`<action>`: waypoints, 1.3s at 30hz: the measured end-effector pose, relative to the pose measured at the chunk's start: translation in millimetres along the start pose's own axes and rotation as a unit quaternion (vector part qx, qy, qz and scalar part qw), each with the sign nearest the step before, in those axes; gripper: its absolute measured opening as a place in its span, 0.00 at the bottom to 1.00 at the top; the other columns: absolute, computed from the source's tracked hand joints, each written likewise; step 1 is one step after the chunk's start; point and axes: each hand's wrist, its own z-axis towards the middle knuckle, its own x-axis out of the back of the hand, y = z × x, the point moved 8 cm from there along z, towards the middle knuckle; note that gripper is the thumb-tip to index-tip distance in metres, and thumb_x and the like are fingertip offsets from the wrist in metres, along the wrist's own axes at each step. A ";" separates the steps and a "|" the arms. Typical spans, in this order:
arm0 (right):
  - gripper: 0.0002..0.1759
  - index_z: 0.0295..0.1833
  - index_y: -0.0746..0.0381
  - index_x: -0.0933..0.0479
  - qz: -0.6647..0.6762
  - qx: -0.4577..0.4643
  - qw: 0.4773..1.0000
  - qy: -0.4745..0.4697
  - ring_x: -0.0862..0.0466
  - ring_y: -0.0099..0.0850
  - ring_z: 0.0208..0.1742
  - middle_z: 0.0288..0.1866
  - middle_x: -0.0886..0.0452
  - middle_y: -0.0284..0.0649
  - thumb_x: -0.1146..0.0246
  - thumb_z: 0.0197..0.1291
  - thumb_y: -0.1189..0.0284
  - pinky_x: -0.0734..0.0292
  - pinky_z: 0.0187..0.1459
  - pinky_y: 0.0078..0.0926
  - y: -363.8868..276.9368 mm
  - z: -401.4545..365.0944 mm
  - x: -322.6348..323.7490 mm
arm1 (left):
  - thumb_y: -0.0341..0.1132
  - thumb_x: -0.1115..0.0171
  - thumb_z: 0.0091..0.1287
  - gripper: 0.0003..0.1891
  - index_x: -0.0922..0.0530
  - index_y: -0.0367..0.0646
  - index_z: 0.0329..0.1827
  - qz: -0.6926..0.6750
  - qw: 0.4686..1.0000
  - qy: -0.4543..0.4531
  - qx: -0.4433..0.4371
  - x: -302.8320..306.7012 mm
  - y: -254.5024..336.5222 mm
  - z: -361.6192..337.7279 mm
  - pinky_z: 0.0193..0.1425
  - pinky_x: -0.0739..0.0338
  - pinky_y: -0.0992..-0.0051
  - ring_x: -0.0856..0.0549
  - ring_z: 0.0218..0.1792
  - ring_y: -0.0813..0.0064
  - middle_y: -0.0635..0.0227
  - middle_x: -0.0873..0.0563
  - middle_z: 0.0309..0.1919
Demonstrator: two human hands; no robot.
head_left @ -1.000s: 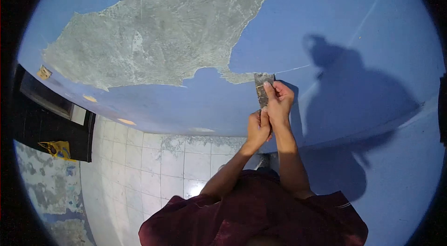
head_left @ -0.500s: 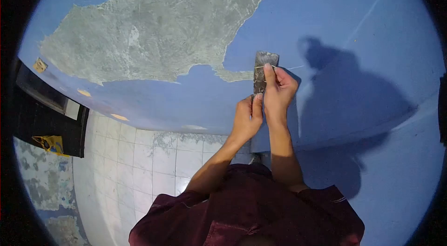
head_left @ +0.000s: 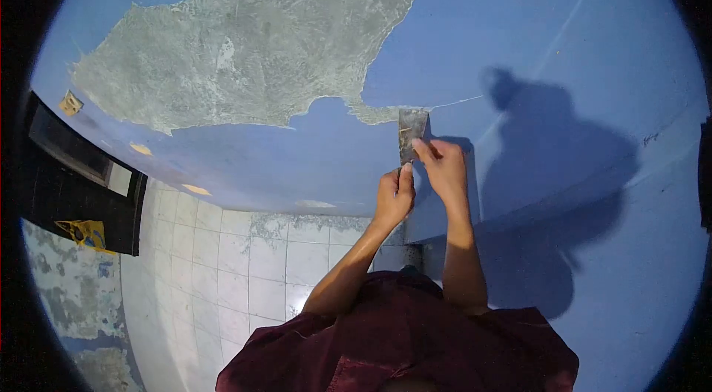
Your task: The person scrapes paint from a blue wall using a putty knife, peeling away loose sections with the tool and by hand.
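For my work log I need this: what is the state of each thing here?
left hand: shut on the lower end of the scraper.
right hand: shut on the scraper, fingers on its blade.
scraper: blade against the wall, at the paint edge.
blue paint: partly stripped; large grey patch bare.
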 end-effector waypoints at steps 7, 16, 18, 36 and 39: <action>0.21 0.42 0.69 0.19 -0.066 -0.003 0.998 0.014 0.17 0.37 0.31 0.32 0.15 0.46 0.38 0.63 0.59 0.25 0.34 0.33 -11.4 -25.9 31.3 | 0.47 0.57 0.76 0.27 0.35 0.40 0.19 -0.063 0.998 -0.011 -0.008 -20.3 -3.9 2.2 0.07 0.43 0.75 0.34 0.04 0.80 0.70 0.33 0.07; 0.15 0.57 0.65 0.24 -0.005 0.037 0.998 0.040 0.15 0.43 0.43 0.43 0.15 0.48 0.49 0.69 0.73 0.22 0.44 0.33 -20.9 -26.9 41.4 | 0.49 0.56 0.76 0.25 0.36 0.42 0.21 -0.042 0.998 -0.026 -0.035 -17.4 -1.2 7.2 0.07 0.40 0.75 0.37 0.05 0.80 0.71 0.35 0.09; 0.16 0.55 0.67 0.23 0.065 0.071 0.991 0.095 0.15 0.38 0.44 0.44 0.15 0.46 0.46 0.69 0.70 0.23 0.42 0.31 -21.9 -22.7 39.4 | 0.49 0.56 0.76 0.25 0.36 0.42 0.21 -0.074 0.996 -0.039 -0.031 -24.5 5.2 -0.1 0.07 0.40 0.75 0.37 0.05 0.80 0.71 0.36 0.09; 0.17 0.24 0.64 0.30 0.372 -0.020 0.928 0.004 0.37 0.15 0.25 0.21 0.32 0.24 0.35 0.61 0.68 0.44 0.25 0.19 -22.8 1.6 -74.2 | 0.51 0.55 0.75 0.25 0.34 0.42 0.23 -0.091 0.995 0.009 0.036 34.7 7.5 -14.8 0.07 0.42 0.76 0.38 0.06 0.81 0.75 0.37 0.10; 0.17 0.24 0.65 0.29 0.351 -0.006 0.936 0.001 0.36 0.15 0.25 0.21 0.32 0.24 0.35 0.62 0.68 0.43 0.26 0.19 -32.8 1.9 -81.2 | 0.50 0.55 0.76 0.25 0.34 0.42 0.22 -0.071 0.996 0.013 0.043 48.8 14.6 -15.9 0.07 0.42 0.76 0.39 0.06 0.81 0.74 0.37 0.10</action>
